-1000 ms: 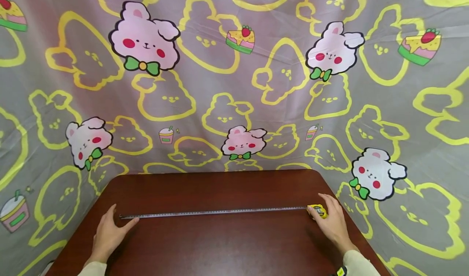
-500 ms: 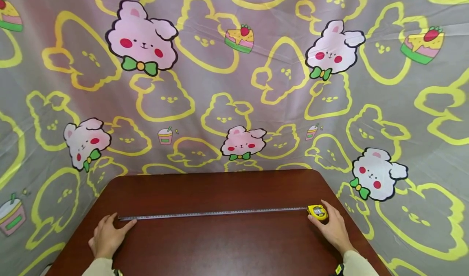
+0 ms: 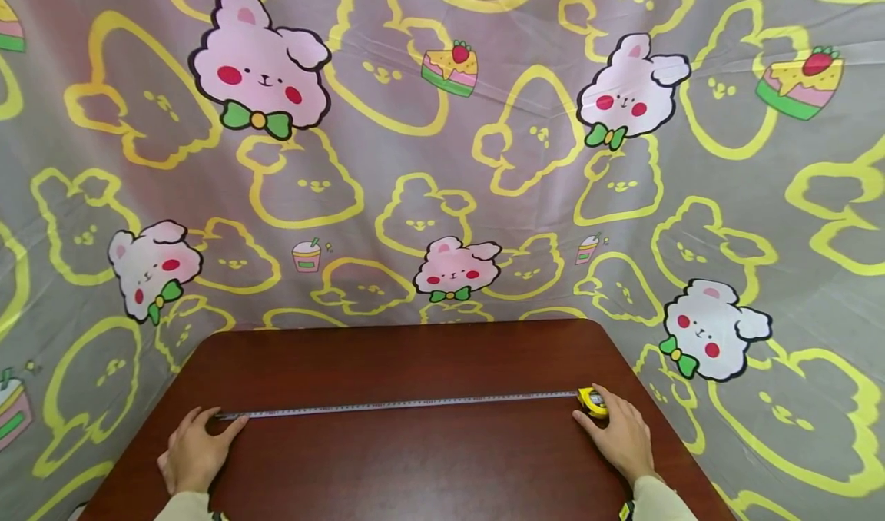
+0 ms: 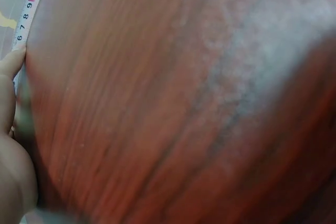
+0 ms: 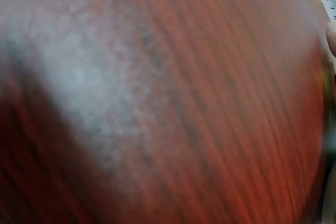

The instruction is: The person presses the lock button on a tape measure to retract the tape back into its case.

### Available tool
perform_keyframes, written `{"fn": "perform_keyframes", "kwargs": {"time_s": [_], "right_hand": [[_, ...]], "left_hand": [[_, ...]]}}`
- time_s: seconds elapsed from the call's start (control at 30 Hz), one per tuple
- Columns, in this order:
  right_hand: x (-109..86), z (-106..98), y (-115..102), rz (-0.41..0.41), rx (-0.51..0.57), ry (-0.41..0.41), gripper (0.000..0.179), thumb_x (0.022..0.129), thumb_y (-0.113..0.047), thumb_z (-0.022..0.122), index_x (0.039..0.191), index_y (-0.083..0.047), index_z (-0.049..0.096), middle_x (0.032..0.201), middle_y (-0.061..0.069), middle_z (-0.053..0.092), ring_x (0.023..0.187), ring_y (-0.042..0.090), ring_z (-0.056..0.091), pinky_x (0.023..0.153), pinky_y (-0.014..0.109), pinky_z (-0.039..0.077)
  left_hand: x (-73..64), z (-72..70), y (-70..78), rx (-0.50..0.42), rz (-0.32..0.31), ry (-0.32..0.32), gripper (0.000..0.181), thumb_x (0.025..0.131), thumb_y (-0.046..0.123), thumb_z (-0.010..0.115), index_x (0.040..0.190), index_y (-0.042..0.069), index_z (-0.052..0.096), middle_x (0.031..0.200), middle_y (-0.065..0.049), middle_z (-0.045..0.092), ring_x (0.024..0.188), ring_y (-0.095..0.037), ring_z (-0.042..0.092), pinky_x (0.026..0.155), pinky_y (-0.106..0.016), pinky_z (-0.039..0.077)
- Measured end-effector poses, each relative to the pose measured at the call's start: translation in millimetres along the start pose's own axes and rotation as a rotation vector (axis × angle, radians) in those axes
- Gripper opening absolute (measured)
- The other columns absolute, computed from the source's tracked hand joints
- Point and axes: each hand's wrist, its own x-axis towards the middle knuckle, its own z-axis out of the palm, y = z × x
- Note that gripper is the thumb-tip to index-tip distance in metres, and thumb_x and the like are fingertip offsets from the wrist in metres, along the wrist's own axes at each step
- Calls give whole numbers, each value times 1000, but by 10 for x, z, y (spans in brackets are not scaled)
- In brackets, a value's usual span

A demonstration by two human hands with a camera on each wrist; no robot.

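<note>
Across the table (image 3: 415, 475), laid nearly parallel to the far edge: one tape (image 3: 408, 403), pulled out of a yellow case (image 3: 592, 402). Runs from near the left edge to the case near the right edge, slanting slightly toward the near side at its left end. At that end, straddled by the left hand (image 3: 197, 452), with thumb and forefinger spread apart, not visibly pinching (thumb touching the tape close by a printed 6, going by the left wrist view). Near the right edge, bracketed by the right hand (image 3: 622, 433), thumb to one side of the case and forefinger to the other; cannot tell whether gripped or merely cupped. Past the far edge, closed off by a rabbit-print cloth (image 3: 415, 152). Judging from the layout, at the step of steadying or placing the extended tape with both hands. For the next move, seems to call for sure contact at both ends and no sudden release, to avoid a snap back (locked or not, impossible to say).
</note>
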Motion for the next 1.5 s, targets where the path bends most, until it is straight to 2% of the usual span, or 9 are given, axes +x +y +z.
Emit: {"fn": "perform_keyframes", "kwargs": {"time_s": [0.13, 0.27, 0.43, 0.53, 0.63, 0.87, 1.07, 1.17, 1.5], "right_hand": [[-4, 4, -36, 25, -6, -9, 74, 95, -62, 65, 149, -14, 50, 143, 25, 53, 129, 51, 44, 97, 73, 30], [-7, 0, -53, 44, -16, -18, 73, 97, -61, 63, 149, -13, 50, 143, 26, 53, 128, 52, 44, 97, 73, 31], [0, 3, -40, 65, -17, -45, 75, 97, -63, 62, 150, -13, 48, 145, 26, 51, 130, 53, 43, 98, 74, 29], [1, -6, -33, 75, -11, -64, 76, 96, -63, 64, 150, -14, 46, 147, 26, 50, 130, 53, 41, 98, 75, 28], [7, -33, -29, 72, -6, -69, 75, 95, -61, 67, 150, -14, 46, 147, 26, 50, 130, 54, 41, 98, 75, 28], [28, -173, -19, 19, 16, -84, 67, 96, -44, 74, 148, -10, 49, 142, 29, 52, 125, 55, 47, 93, 74, 35], [28, -221, -21, 15, 41, -93, 67, 96, -41, 74, 149, -9, 49, 142, 29, 52, 122, 53, 51, 91, 71, 39], [25, -225, -30, 12, 55, -79, 66, 96, -40, 76, 148, -9, 50, 142, 29, 52, 121, 52, 51, 92, 70, 41], [74, -320, -112, -21, 104, -54, 67, 95, -40, 76, 147, -5, 50, 138, 30, 53, 120, 48, 53, 96, 66, 42]], "left_hand": [[6, -15, -25, 4, 33, 5, 71, 92, 50, 76, 130, -6, 56, 149, -37, 36, 126, -62, 35, 92, -75, 24], [16, -19, -40, 13, 37, 3, 70, 92, 53, 74, 129, -3, 56, 146, -34, 41, 123, -60, 39, 90, -75, 26], [11, -33, -55, -25, -5, 26, 75, 91, 64, 70, 131, 3, 55, 141, -29, 48, 119, -55, 46, 89, -70, 28], [-2, -51, -48, -68, -33, 28, 77, 90, 66, 70, 132, 3, 54, 140, -31, 47, 120, -54, 47, 91, -70, 26], [-7, -75, -28, -101, -36, 15, 76, 91, 63, 71, 132, 3, 52, 140, -31, 46, 122, -53, 46, 93, -71, 24], [31, -160, -15, -171, 30, -40, 64, 94, 46, 75, 129, -1, 50, 137, -33, 45, 128, -53, 41, 94, -73, 23], [47, -257, -63, -185, 60, -89, 58, 95, 41, 76, 123, -4, 52, 133, -34, 49, 127, -52, 44, 102, -65, 32], [45, -294, -40, -207, 69, -73, 55, 95, 38, 77, 121, -5, 53, 129, -33, 52, 123, -50, 47, 100, -61, 35], [41, -417, 120, -313, 11, -3, 58, 98, 35, 74, 130, -6, 48, 133, -33, 51, 124, -48, 47, 97, -59, 37]]}}
